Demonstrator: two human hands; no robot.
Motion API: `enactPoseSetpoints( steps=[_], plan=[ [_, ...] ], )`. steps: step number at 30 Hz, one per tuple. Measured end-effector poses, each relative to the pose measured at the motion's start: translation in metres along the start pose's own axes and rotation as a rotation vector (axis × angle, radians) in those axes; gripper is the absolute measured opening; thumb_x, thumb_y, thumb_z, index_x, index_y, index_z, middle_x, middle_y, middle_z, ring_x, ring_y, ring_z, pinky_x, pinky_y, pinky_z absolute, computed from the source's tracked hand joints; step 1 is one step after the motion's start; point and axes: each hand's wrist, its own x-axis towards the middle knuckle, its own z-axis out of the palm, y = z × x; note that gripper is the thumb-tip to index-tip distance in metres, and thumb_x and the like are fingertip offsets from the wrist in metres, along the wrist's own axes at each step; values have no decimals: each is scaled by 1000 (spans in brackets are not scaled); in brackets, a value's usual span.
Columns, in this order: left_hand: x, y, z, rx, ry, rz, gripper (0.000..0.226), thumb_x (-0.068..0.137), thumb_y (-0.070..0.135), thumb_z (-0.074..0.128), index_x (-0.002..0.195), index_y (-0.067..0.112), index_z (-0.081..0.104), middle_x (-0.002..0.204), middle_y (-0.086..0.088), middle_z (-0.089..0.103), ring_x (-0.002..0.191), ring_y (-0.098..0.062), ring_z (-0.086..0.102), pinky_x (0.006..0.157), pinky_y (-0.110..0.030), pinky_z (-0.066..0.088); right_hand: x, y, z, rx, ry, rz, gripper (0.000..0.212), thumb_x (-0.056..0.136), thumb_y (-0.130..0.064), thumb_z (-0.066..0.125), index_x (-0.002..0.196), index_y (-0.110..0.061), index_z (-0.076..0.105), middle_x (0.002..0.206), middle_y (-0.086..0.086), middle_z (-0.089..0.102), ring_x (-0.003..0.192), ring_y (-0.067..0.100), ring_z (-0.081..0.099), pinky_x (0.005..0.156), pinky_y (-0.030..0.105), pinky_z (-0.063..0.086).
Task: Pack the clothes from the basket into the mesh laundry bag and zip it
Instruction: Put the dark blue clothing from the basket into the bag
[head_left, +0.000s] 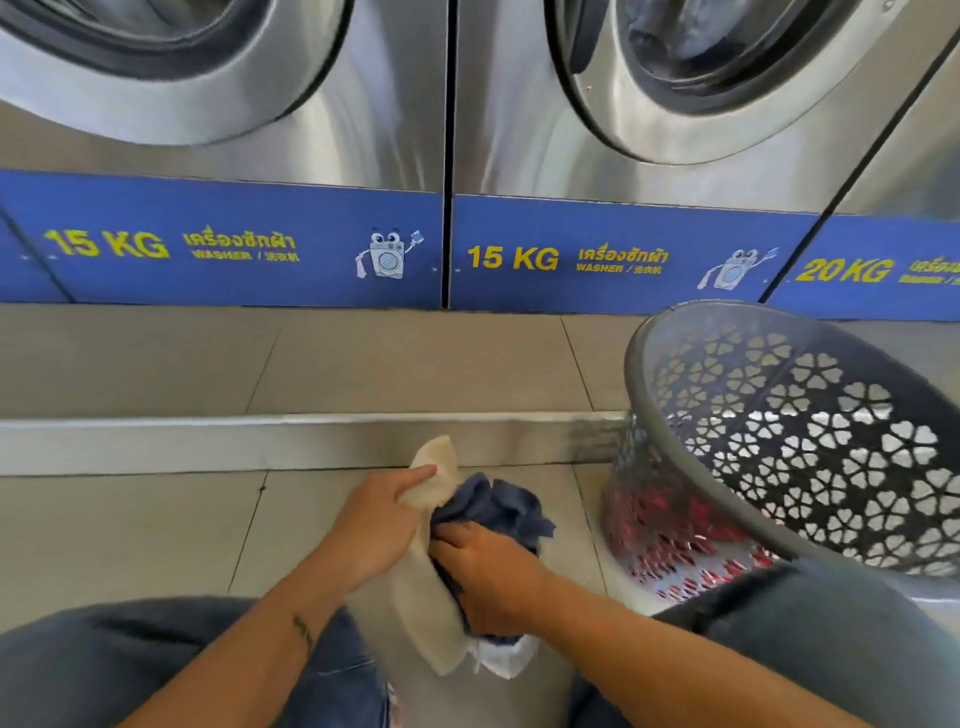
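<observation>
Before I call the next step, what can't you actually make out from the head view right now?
- Mesh laundry bag: white fabric shows below the right hand; bag or garment, cannot tell; zipper unseen.
- Blue garment: lower part hidden by right hand.
- Basket: red contents seen only through the wall; cannot identify.
- Left hand: fingers hidden behind the beige cloth.

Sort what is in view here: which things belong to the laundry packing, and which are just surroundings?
Part of the job:
left hand gripping the cream cloth
right hand gripping the blue garment
white mesh fabric beneath
grey basket, tilted, red item inside

Surroundings:
washing machines
blue capacity labels
tiled floor
</observation>
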Motion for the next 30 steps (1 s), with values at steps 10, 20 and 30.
enactPoseSetpoints(
  steps=[10,20,30],
  plan=[
    [10,-9,-10,-30,-6,-10,58,87,5,48,137,34,55,146,-5,50,116,-27,59,93,-35,51,18,9,-23,258,56,166,42,78,-33,63,120,-30,63,122,-4,62,113,25,57,93,44,52],
    [24,-4,-4,-22,-22,-41,58,87,10,48,141,32,51,148,-4,47,122,-26,55,100,-39,48,11,26,-21,172,-42,535,61,79,-41,66,132,-28,37,125,3,49,113,29,53,88,43,52],
    [18,4,-14,-62,-16,33,59,89,0,47,135,35,57,146,3,50,115,-24,59,70,-20,44,15,9,14,240,0,70,41,95,-22,49,135,-18,57,136,5,59,124,25,51,109,40,43]
  ],
)
